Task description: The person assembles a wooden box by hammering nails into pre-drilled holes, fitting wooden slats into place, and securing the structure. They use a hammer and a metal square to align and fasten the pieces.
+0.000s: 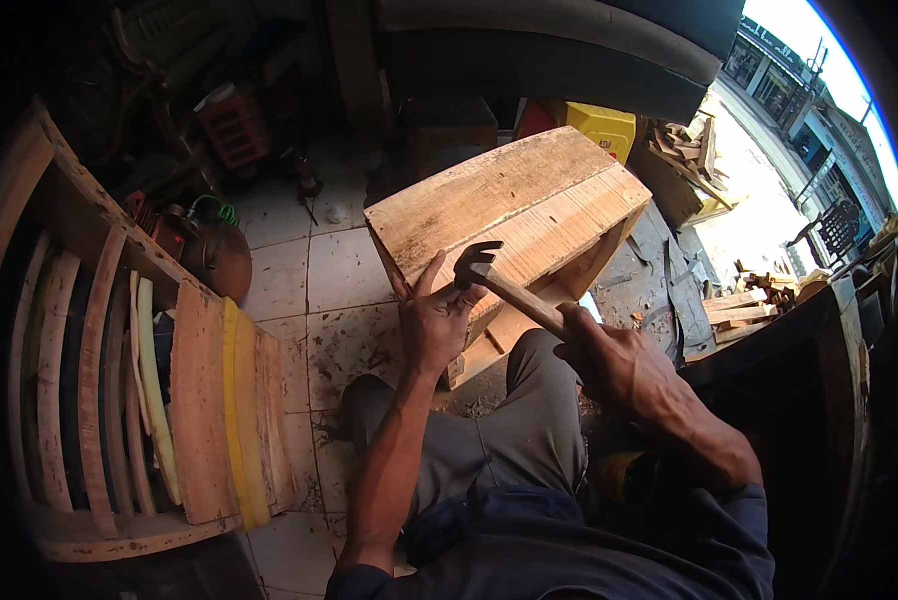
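A claw hammer (525,302) is in my right hand (619,362), whose fingers wrap round its wooden handle. Its dark head lies over the near left end of a wooden box (509,205), close to my left thumb. My left hand (437,325) is at that same corner, gripping the edge, one finger reaching onto the top boards and the thumb on the near side. The hammer head partly hides the space by the thumb, so whether a nail is there I cannot tell. The box stands before my knees, its near side open.
A slatted wooden frame (99,370) with a yellow strip stands at my left. Beyond it are a red crate (231,128) and a round brown vessel (219,258). Scraps litter the tiled floor (344,270). Offcut wood (744,312) and a yellow container (601,128) are on the right.
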The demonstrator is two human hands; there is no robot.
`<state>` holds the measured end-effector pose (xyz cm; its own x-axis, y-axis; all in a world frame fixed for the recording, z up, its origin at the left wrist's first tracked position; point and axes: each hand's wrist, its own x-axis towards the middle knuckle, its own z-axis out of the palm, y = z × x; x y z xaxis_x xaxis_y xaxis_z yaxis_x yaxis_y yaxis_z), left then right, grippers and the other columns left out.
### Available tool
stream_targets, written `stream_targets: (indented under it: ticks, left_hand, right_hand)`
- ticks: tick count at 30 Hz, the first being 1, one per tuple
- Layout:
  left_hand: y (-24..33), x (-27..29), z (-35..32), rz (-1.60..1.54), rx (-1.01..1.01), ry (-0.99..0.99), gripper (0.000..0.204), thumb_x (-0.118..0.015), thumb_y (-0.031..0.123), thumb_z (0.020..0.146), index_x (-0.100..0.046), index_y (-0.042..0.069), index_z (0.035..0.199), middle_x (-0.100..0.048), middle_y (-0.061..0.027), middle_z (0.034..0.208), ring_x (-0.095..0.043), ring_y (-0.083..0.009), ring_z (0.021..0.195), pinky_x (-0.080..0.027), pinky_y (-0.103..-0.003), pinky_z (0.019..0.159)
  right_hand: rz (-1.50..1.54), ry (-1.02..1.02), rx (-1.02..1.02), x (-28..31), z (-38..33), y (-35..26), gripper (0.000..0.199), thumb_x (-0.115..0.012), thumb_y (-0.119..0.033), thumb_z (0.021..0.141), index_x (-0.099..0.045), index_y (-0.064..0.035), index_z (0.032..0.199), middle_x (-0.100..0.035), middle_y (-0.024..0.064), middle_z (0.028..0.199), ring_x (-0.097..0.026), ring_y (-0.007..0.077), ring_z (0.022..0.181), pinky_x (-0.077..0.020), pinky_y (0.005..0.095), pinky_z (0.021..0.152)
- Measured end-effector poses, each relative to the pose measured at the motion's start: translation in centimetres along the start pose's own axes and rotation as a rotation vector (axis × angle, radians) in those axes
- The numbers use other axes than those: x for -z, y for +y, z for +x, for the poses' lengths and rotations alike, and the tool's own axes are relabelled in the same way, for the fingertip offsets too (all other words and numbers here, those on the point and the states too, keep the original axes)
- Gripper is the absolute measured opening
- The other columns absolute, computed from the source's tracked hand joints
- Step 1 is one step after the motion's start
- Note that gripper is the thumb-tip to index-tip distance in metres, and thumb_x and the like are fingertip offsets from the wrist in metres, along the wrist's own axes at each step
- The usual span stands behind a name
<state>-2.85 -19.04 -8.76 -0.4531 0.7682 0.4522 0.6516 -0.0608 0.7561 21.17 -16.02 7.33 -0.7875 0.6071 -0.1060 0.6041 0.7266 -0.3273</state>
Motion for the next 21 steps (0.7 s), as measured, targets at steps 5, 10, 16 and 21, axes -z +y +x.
stream_targets:
  ticks: [5, 10, 16, 21]
  left_hand:
    - [0.6, -0.1, -0.4, 0.033, -0.045, 0.044, 0.036, -0.062, 0.052, 0.095, -0.082, 0.022, 0.098, -0.077, -0.0025, 0.108, -0.054, -0.0238, 0.135, -0.007, -0.065, 0.122]
    - [0.7, 0.3, 0.4, 0.005, -0.032, -0.040, 0.034, -0.069, 0.049, 0.092, -0.082, 0.021, 0.106, -0.069, -0.0083, 0.130, -0.053, -0.0277, 0.135, -0.008, -0.058, 0.124]
    - [-3.5, 5.1, 3.4, -0.547, 0.064, 0.148, 0.050, -0.053, 0.029, 0.102, -0.055, 0.002, 0.144, -0.050, -0.0229, 0.148, -0.039, -0.0324, 0.144, -0.029, -0.042, 0.120]
    - [-7.1, -1.8, 9.2, -0.255, 0.341, 0.216, 0.079, -0.049, 0.035, 0.105, -0.004, 0.002, 0.162, -0.012, -0.0272, 0.167, -0.012, -0.0395, 0.156, -0.018, -0.045, 0.126]
  right_hand:
    - [0.246, 0.471, 0.074, 0.2, -0.7, -1.6, 0.041, -0.061, -0.021, 0.101, -0.042, -0.0078, 0.134, -0.067, 0.0219, 0.080, -0.067, 0.0438, 0.067, -0.0498, 0.0540, 0.057]
    - [0.048, 0.068, 0.021, 2.8, 0.8, -1.1, 0.042, -0.062, -0.019, 0.100, -0.045, -0.0050, 0.137, -0.061, 0.0205, 0.067, -0.061, 0.0433, 0.058, -0.0445, 0.0499, 0.055]
    - [0.944, 0.841, 0.238, 7.3, -0.8, -4.1, 0.047, -0.044, -0.040, 0.108, -0.047, 0.0016, 0.130, -0.043, -0.0027, 0.066, -0.042, 0.0077, 0.050, -0.0402, 0.0269, 0.047]
    - [-0.135, -0.059, -0.109, 3.4, 0.0, -1.8, 0.030, -0.059, -0.032, 0.104, -0.041, -0.0075, 0.105, -0.058, 0.0167, 0.067, -0.057, 0.0360, 0.053, -0.0419, 0.0457, 0.049]
